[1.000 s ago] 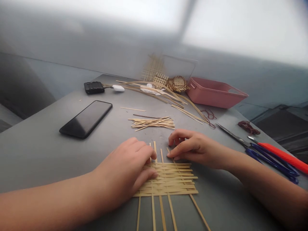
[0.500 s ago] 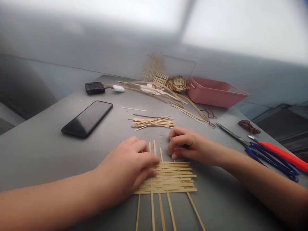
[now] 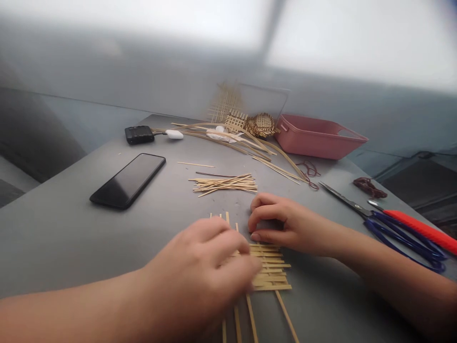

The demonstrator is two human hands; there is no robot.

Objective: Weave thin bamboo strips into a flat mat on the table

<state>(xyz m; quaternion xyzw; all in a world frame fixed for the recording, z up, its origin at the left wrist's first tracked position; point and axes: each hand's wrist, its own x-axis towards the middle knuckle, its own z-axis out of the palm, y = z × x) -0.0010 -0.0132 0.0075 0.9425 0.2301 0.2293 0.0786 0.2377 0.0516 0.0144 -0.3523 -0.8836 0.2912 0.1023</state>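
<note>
A small woven mat of pale, bamboo-like strips [image 3: 272,271] lies in front of me, its long upright strips running out at the near and far sides. Over its left and middle part is my left hand [image 3: 217,259], slightly blurred, fingers curled and fingertips turned down; whatever they hold is hidden. At the mat's far right edge my right hand [image 3: 282,221] has its thumb and bent fingers closed around the end of an upright strip, which is mostly covered by the fingertips. Just beyond the hands sits a pile of thin short sticks [image 3: 224,184].
A phone [image 3: 129,181] and a black device [image 3: 139,135] are on the left. At the back are long strips, woven pieces [image 3: 263,125] and a pink basket [image 3: 321,138]. Blue-handled scissors [image 3: 371,221], a red-handled tool [image 3: 417,226] and brown cord [image 3: 369,187] lie right.
My left hand has lifted from the mat's left part and shifted right and nearer, covering more of the weave. My right hand has stayed almost in place at the far edge.
</note>
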